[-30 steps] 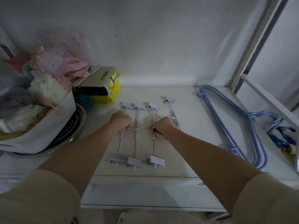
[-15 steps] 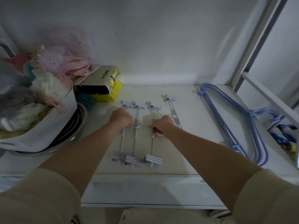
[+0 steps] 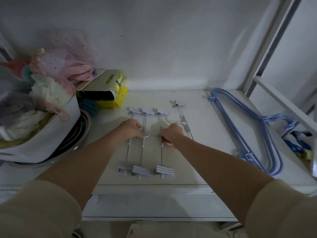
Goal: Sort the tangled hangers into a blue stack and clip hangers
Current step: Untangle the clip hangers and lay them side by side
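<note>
Several grey clip hangers [image 3: 143, 155] lie side by side on the white shelf [image 3: 205, 134], their clips at the far and near ends. My left hand [image 3: 130, 130] is closed on the wire hooks of the left ones. My right hand [image 3: 171, 133] grips the middle of the third clip hanger's bar. A fourth clip hanger [image 3: 182, 117] lies angled just right of my right hand, partly hidden by my forearm. A stack of blue hangers [image 3: 247, 133] lies flat at the right, hooks pointing right.
A white basket [image 3: 51, 134] full of pale cloths sits at the left on a metal basin [image 3: 80, 133]. A yellow box [image 3: 111, 98] stands behind it. A white frame post [image 3: 267, 48] rises at the right, with blue items [image 3: 301, 145] beyond the shelf.
My hands stay on the clip hangers; the near clips have shifted slightly and the left two now lie closer together. The blue stack has not moved.
</note>
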Demonstrator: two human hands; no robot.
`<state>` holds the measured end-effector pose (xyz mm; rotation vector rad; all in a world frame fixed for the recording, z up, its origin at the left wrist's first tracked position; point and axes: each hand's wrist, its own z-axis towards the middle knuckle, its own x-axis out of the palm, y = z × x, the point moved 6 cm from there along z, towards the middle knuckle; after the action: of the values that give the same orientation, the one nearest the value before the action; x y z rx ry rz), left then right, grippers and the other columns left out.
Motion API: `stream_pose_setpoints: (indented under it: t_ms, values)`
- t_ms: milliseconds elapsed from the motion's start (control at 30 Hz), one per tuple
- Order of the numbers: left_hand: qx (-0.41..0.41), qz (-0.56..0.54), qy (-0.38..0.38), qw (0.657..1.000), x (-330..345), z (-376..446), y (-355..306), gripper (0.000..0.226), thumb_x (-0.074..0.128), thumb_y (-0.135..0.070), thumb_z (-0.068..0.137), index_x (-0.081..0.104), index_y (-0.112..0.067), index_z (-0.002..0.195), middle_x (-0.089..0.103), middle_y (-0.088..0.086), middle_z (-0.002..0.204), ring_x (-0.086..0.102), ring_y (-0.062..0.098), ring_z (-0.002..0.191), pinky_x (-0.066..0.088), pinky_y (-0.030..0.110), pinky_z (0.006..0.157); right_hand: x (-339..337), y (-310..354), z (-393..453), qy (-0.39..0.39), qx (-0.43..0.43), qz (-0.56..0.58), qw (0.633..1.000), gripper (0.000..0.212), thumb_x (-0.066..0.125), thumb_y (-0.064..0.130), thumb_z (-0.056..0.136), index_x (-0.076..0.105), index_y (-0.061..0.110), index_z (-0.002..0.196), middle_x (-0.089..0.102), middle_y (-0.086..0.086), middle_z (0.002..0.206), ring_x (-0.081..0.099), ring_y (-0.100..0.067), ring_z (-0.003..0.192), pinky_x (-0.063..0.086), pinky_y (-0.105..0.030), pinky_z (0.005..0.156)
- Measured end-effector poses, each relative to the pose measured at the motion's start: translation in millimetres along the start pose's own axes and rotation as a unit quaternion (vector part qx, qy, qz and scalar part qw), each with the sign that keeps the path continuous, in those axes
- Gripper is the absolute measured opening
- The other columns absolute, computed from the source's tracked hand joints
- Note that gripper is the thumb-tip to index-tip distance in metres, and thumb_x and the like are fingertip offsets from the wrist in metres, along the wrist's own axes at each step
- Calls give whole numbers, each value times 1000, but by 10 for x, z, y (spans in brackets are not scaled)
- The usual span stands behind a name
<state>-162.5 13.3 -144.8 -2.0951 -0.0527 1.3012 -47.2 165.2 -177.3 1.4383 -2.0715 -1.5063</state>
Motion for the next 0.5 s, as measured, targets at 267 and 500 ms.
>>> stream_pose_setpoints:
  t_ms: [267,500]
  values:
    - [48,2,38,998,61,-8,-32,53,83,-30,50,58,-22,96,61,4,93,56,18,83,44,27,75,13,35,36,-1,-14,-57,998,11,60,14,83,57,7,75,56,-9,54,47,-17,38,35,-21,36]
    - [36,-3,9,999,61,65,-106,41,81,-22,67,53,-21,97,56,2,102,52,17,91,39,24,77,-14,85,131,-12,-13,-34,999,19,61,10,82,52,9,65,57,-11,56,48,-19,43,36,-24,41]
